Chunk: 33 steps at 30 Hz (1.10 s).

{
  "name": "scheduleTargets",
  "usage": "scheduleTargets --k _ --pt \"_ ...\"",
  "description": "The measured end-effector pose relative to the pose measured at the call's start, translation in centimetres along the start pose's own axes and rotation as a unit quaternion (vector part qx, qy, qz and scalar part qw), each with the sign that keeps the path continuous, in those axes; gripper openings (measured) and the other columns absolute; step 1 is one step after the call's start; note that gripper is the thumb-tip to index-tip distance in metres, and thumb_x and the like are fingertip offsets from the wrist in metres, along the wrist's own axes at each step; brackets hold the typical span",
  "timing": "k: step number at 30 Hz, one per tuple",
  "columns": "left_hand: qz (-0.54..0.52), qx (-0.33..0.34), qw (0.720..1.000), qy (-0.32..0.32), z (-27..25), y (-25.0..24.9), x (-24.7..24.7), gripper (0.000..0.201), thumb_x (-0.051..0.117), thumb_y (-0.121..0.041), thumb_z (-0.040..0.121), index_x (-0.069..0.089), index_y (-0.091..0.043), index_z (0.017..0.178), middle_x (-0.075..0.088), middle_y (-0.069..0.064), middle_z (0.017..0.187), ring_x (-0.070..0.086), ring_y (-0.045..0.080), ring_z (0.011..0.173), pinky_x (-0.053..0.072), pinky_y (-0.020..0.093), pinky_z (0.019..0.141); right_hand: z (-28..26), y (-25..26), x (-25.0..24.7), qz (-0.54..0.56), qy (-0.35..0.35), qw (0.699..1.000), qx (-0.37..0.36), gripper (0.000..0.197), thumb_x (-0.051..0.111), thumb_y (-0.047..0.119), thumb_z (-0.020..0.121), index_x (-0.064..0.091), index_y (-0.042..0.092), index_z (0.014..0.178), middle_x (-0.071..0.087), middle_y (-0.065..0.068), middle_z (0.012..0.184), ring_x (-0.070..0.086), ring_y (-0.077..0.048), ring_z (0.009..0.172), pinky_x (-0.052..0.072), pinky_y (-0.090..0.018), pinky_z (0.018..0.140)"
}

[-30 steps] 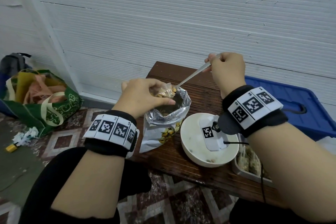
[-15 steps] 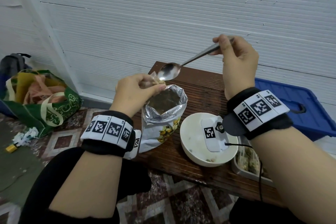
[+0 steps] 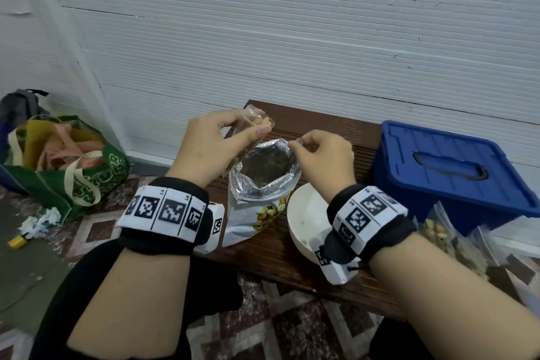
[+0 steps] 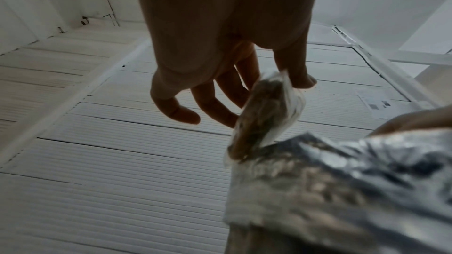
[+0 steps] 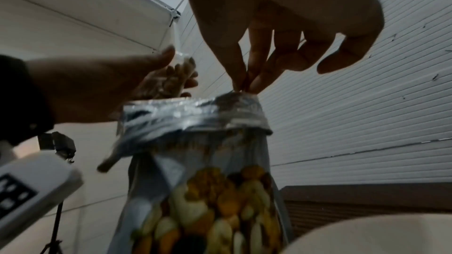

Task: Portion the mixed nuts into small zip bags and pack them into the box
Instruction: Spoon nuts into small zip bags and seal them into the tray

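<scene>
My left hand holds a small clear zip bag with nuts in it, raised just above and left of the open foil nut bag. The zip bag hangs from my fingertips in the left wrist view. My right hand pinches the far right rim of the foil bag between thumb and fingers. The foil bag stands upright on the wooden table. No spoon shows in either hand. A closed blue box sits at the right.
A white bowl stands right of the foil bag, under my right wrist. Several filled zip bags lie at the right, in front of the blue box. A green tote bag and paper scraps are on the floor at the left.
My right hand lifted the spoon out, no longer holds it, and came down to pinch the foil bag's rim. My left hand raised the zip bag slightly.
</scene>
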<state>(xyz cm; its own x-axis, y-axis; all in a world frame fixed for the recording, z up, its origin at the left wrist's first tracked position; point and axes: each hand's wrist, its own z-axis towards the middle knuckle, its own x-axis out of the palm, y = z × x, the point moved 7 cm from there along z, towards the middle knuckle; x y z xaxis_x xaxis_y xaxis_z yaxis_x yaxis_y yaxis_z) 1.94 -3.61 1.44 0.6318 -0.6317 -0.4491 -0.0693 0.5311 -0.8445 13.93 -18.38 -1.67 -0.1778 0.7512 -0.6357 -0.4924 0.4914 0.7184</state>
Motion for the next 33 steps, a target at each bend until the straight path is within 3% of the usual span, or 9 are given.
scheduleTargets --k 6,11,14,16,18,22,26,29,33 --pt "-0.015 0.027 0.999 0.007 -0.3 -0.9 0.6 0.026 0.072 -0.050 0.072 0.071 -0.043 0.097 0.067 -0.025 0.104 0.052 -0.021 0.100 0.047 0.023 0.094 -0.3 -0.5 -0.4 0.043 -0.005 0.999 0.011 0.026 0.063 0.048 0.085 0.061 0.029 0.068 0.058 0.010 0.065 0.058 -0.016 0.077 0.046 -0.048 0.087" --pt "-0.029 0.065 0.997 0.019 -0.7 -2.9 1.9 0.031 0.070 -0.048 0.073 0.066 -0.045 0.104 0.059 -0.036 0.096 0.047 -0.029 0.096 0.042 0.013 0.090 -0.7 0.3 -3.7 0.150 -0.030 0.988 0.033 0.031 0.054 0.044 0.093 0.073 0.023 0.079 0.061 0.010 0.064 0.056 -0.002 0.067 0.043 -0.023 0.070" --pt "-0.043 0.094 0.994 0.036 -1.2 -4.3 3.6 0.027 0.070 -0.044 0.077 0.065 -0.047 0.103 0.061 -0.033 0.100 0.050 -0.023 0.102 0.043 0.011 0.092 -1.1 -0.1 -5.5 0.211 -0.025 0.976 0.056 0.034 0.056 0.043 0.092 0.076 0.022 0.074 0.070 0.004 0.067 0.065 -0.008 0.079 0.046 -0.029 0.084" --pt "-0.049 0.114 0.991 0.049 -1.6 -5.1 5.1 0.030 0.069 -0.044 0.077 0.067 -0.042 0.107 0.064 -0.025 0.109 0.054 -0.015 0.106 0.041 0.008 0.093 -1.4 -0.7 -6.5 0.232 -0.006 0.970 0.076 0.035 0.060 0.042 0.089 0.076 0.022 0.067 0.073 0.001 0.073 0.067 -0.015 0.087 0.045 -0.037 0.092" --pt "-0.046 0.136 0.988 0.065 -2.1 -5.7 7.0 0.038 0.068 -0.043 0.079 0.068 -0.031 0.114 0.066 -0.016 0.116 0.056 -0.007 0.109 0.043 0.013 0.093 -2.0 -1.6 -7.7 0.243 0.011 0.965 0.099 0.032 0.064 0.041 0.086 0.076 0.023 0.063 0.073 0.001 0.070 0.066 -0.014 0.086 0.047 -0.039 0.089" --pt "-0.038 0.147 0.983 0.108 -3.1 -5.9 11.1 0.039 0.070 -0.035 0.083 0.069 -0.019 0.118 0.068 -0.006 0.117 0.059 0.005 0.110 0.045 0.023 0.097 -3.1 -3.4 -10.5 0.203 0.015 0.973 0.113 0.023 0.069 0.032 0.083 0.075 0.017 0.066 0.071 0.001 0.068 0.056 0.001 0.063 0.038 -0.022 0.068" --pt "-0.055 0.138 0.978 0.145 -4.6 -6.1 15.0 0.041 0.070 -0.031 0.085 0.067 -0.015 0.122 0.068 -0.007 0.115 0.059 0.004 0.108 0.044 0.018 0.095 -3.8 -5.5 -12.4 0.135 0.040 0.980 0.140 0.017 0.072 0.026 0.081 0.076 0.012 0.072 0.070 0.001 0.072 0.055 0.007 0.058 0.039 -0.019 0.060" --pt "-0.080 0.123 0.973 0.176 -5.7 -6.7 17.2 0.045 0.072 -0.030 0.082 0.066 -0.016 0.124 0.063 -0.017 0.108 0.055 -0.012 0.098 0.038 0.004 0.087 -4.1 -7.1 -13.8 0.101 0.051 0.982 0.154 0.016 0.072 0.026 0.082 0.076 0.013 0.074 0.071 0.004 0.074 0.058 0.006 0.068 0.040 -0.018 0.059" --pt "-0.092 0.084 0.968 0.218 -6.6 -6.5 19.9 0.065 0.078 -0.033 0.075 0.050 -0.036 0.134 0.056 -0.023 0.119 0.046 -0.016 0.109 0.037 0.010 0.096 -4.4 -8.7 -15.6 0.062 0.058 0.983 0.160 0.019 0.071 0.025 0.082 0.075 0.010 0.072 0.070 0.004 0.073 0.059 0.000 0.076 0.040 -0.018 0.060"
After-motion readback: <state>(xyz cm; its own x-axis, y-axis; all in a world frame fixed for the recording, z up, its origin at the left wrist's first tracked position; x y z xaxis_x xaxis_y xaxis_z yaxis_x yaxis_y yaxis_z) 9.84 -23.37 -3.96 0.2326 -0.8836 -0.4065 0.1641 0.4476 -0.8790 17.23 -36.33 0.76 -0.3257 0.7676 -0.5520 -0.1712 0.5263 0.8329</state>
